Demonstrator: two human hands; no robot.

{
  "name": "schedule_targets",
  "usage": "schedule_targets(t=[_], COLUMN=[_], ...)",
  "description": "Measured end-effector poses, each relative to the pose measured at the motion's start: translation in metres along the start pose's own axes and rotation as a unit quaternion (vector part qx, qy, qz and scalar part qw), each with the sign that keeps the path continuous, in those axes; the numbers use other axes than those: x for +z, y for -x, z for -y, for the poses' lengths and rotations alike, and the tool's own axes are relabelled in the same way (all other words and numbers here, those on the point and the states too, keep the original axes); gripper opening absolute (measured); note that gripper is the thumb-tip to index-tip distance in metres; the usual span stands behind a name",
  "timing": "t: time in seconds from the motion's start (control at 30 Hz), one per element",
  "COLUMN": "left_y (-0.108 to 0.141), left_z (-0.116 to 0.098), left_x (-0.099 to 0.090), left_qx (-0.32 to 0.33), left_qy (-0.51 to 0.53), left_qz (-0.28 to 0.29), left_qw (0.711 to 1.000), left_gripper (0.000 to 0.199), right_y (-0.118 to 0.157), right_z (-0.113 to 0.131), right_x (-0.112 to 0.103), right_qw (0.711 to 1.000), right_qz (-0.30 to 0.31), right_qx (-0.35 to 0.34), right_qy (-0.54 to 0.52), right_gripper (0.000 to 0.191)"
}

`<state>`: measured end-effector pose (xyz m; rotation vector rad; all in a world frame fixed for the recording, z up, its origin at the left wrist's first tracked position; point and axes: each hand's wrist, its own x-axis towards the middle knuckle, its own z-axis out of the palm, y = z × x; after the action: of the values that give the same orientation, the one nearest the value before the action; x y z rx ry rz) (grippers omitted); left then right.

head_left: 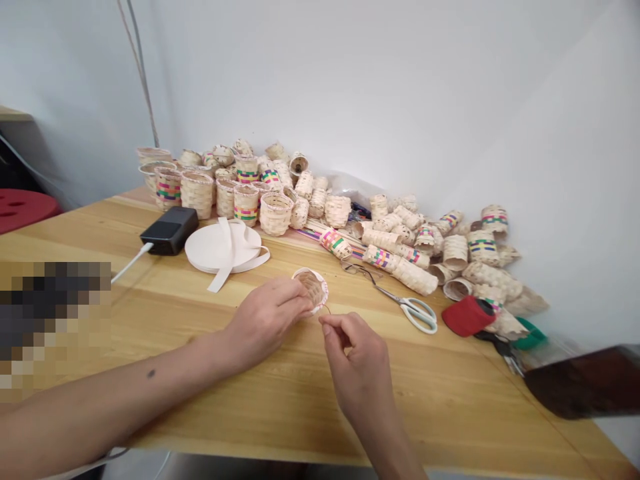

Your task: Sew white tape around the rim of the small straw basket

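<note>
Tilted with its mouth facing me, a small woven bamboo basket [316, 283] is gripped at its near left side by my left hand [265, 317]. White tape with reddish stitches runs around the rim. Just right of the rim, my right hand [359, 357] is closed in a pinch, thumb against forefinger. A thin strand, apparently thread [328, 309], shows between those fingertips and the basket; whether a needle is there too is too small to tell. My left fingers hide part of the basket.
A roll of white ribbon [213, 250] lies beside a black charger [170, 230]. Woven baskets [275, 213] are heaped along the wall. Scissors [419, 315], eyeglasses [357, 268], a red spool [467, 315] and a dark brown object [585, 383] occupy the right side.
</note>
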<state>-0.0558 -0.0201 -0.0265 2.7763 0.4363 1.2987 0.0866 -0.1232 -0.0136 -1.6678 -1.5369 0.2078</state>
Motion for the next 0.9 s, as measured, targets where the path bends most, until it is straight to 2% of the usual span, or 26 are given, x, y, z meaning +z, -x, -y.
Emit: schedule_targets(t=[0.17,0.4,0.67,0.77,0.9], left_y=[0.003,-0.001,0.000,0.000,0.001], left_z=[-0.002,0.001,-0.005,-0.004,-0.002], left_x=[0.004,-0.003,0.001,-0.001,-0.002], left_qx=[0.001,0.010,0.002,0.001,0.022], left_qy=[-0.002,-0.027,-0.014,-0.013,-0.029], left_qz=[0.006,0.008,0.013,0.033,0.064], left_qw=[1.000,1.000,1.000,0.999,0.997], left_gripper=[0.030,0.029,0.035,0.038,0.039], right_y=[-0.003,-0.007,-0.008,-0.013,-0.026], right_z=[-0.001,-0.005,-0.001,-0.003,-0.005], right_x=[0.004,0.001,0.007,-0.004,-0.026], right_qw=[1.000,0.986,0.989,0.995,0.995], right_qz=[-0.004,-0.001,-0.031,-0.004,0.025], right_qx=[0.013,0.088,0.075,0.035,-0.079], right_qy=[-0.024,-0.140,-0.120,-0.091,0.057], right_gripper=[0.020,0.017,0.007,0.015,0.016])
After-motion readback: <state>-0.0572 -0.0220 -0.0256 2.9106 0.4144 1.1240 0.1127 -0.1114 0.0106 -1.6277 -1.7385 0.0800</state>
